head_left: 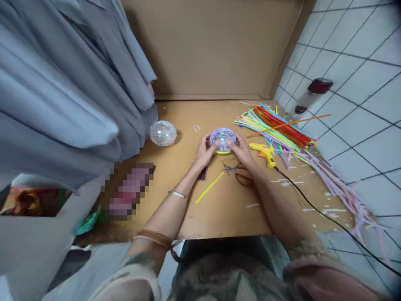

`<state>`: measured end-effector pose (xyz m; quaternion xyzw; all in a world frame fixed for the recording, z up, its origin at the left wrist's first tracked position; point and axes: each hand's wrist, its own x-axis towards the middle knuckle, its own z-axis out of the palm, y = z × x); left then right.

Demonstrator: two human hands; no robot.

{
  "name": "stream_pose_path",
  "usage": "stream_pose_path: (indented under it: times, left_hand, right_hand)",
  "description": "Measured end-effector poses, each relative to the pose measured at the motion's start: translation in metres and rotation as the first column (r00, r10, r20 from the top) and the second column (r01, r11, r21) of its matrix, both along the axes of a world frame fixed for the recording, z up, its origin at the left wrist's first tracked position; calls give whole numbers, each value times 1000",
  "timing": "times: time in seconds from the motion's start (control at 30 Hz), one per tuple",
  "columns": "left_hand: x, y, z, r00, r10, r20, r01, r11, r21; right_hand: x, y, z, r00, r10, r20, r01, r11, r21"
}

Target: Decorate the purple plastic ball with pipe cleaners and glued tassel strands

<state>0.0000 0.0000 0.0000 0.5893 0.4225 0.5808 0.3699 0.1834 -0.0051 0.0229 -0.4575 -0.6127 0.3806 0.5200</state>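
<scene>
A clear ball with a purple tint and a yellow strip at its lower edge (pixel 222 140) is held between both hands above the table. My left hand (pixel 206 149) grips its left side, the thumb on the near face. On the right side, my right hand (pixel 239 149) holds it the same way. Just below lie scissors with red handles (pixel 242 174), partly beside my right forearm, and a yellow pipe cleaner (pixel 209 187). Dark purple strands (pixel 203 173) show under my left wrist.
Another clear ball (pixel 163 133) sits at the left. To the right are a yellow glue gun (pixel 264 154) with a black cord, bundled coloured pipe cleaners (pixel 282 127) and a bottle (pixel 313 97) by the tiled wall. A grey curtain (pixel 103 75) hangs over the left side.
</scene>
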Motion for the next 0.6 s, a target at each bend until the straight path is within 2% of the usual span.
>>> stream_pose_path:
  times: [0.1,0.2,0.3,0.43,0.6]
  left_hand:
    - [0,2,-3,997,-34,67,34,999,-13]
    - [-3,0,-1,990,-127,59,126,992,23]
    - [-9,-6,6,978,-200,-62,205,974,94]
    - [-15,-9,13,946,-196,-259,234,964,125]
    - [-18,-4,10,937,-186,-296,239,959,154]
  right_hand:
    - [2,2,0,998,-56,-18,55,998,-21]
    - [4,0,1,1000,-6,-23,5,1000,-22]
    - [6,-2,4,993,115,-33,-115,993,-8]
    - [10,-2,5,969,248,-13,-247,969,18]
    - [18,-2,5,949,306,70,-311,948,71]
